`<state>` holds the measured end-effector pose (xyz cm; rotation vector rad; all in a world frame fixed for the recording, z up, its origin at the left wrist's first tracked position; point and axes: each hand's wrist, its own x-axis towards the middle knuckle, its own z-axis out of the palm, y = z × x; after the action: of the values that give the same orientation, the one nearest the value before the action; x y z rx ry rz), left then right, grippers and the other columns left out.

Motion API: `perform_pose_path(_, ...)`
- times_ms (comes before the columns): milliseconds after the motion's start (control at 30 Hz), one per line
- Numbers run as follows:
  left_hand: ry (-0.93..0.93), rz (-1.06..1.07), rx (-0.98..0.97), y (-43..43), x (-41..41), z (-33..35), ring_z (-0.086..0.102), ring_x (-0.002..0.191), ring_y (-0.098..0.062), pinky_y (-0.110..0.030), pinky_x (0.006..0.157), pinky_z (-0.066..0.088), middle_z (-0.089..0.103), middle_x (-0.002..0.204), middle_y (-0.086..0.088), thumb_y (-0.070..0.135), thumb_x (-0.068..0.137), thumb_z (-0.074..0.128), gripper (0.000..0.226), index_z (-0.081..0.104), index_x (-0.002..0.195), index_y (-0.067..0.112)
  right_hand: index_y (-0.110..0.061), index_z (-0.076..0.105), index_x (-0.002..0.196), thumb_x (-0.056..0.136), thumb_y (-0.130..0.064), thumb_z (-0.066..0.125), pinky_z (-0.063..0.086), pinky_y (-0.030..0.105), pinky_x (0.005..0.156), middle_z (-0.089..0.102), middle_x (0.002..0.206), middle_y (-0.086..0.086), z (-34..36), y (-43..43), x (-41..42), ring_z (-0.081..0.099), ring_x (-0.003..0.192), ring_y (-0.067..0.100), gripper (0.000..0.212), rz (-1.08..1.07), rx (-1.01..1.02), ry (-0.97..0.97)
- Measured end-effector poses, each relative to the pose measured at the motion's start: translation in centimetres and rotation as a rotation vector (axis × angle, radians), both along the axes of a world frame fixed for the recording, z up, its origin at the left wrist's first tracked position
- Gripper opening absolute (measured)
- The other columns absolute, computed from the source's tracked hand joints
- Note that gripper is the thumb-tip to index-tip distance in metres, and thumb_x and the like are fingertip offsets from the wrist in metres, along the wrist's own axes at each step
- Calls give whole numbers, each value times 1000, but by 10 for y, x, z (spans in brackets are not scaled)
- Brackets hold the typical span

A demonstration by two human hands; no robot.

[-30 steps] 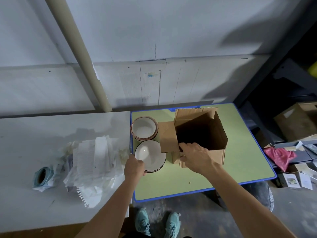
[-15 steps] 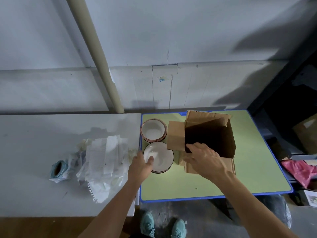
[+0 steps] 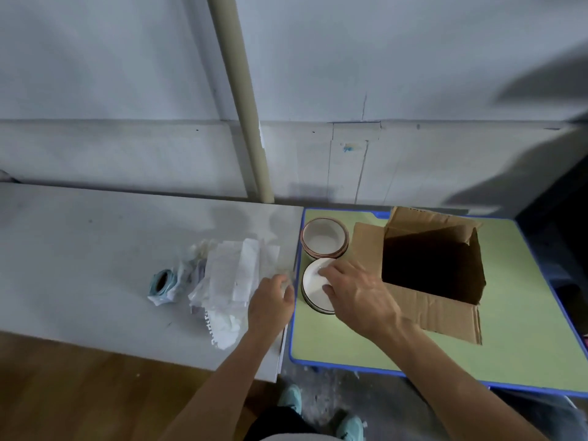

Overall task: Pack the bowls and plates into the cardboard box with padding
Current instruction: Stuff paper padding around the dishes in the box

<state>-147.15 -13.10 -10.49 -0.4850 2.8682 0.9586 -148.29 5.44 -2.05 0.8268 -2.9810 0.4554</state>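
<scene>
Two-handed: touching plates point(image 3: 312, 286) with right hand point(image 3: 356, 294), fingers loosely spread, nothing gripped, at 9 o'clock of cardboard box point(image 3: 445, 313); left hand point(image 3: 270, 302) at 3 o'clock edge of padding paper point(image 3: 229, 275), hold unclear.

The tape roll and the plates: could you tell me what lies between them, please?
The head view shows crumpled white paper between tape roll and plates, the left hand at its right edge.

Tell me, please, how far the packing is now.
Done: the box stands open, and nothing shows inside it. In hand: the right hand rests on the plates, the left hand is at the paper. To do: paper, plates and bowls all wait outside the box.
</scene>
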Motion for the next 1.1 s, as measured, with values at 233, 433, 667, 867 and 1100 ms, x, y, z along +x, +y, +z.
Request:
perform_pose_path(233, 99, 59, -22, -54, -14, -2, 59, 97, -21, -32, 84, 50, 61, 105, -4, 27, 96, 52, 21, 64, 113, 22, -19, 56, 127, 99, -28, 46, 48, 34, 91, 55, 124, -1, -33, -30, -2, 49, 116, 21, 31, -36, 121, -192)
perform_pose_path(433, 96, 124, -73, -97, -12, -16, 52, 106, -23, -28, 76, 42, 55, 112, -5, 29, 95, 55, 24, 58, 117, 20, -19, 56, 126, 99, -25, 46, 48, 35, 92, 56, 125, -1, -58, -68, -15, 50, 119, 20, 29, -78, 149, -312)
perform_pose_path(667, 10, 72, -177, -149, -14, -41, 24, 143, -25, -43, 107, 38, 45, 144, -7, 50, 95, 49, 48, 54, 132, 20, -23, 47, 140, 98, -26, 51, 41, 28, 102, 54, 134, -1, -86, -126, -33, 53, 120, 16, 42, -184, -65, -570)
perform_pose_path(867, 74, -98, -221, -126, -17, -43, 49, 105, -21, -30, 91, 45, 52, 112, 0, 46, 83, 67, 38, 59, 110, 21, -24, 50, 134, 95, -31, 55, 47, 36, 97, 49, 130, 5, -110, -163, -45, 55, 117, 23, 40, -303, -115, -616)
perform_pose_path(1100, 93, -56, -17, -115, -28, -20, 50, 76, -13, -24, 67, 42, 56, 80, 5, 16, 87, 56, 9, 49, 83, 20, -27, 62, 116, 88, -62, 47, 49, 32, 85, 57, 114, -1, -105, -176, -61, 60, 96, 15, 48, -460, -216, -681)
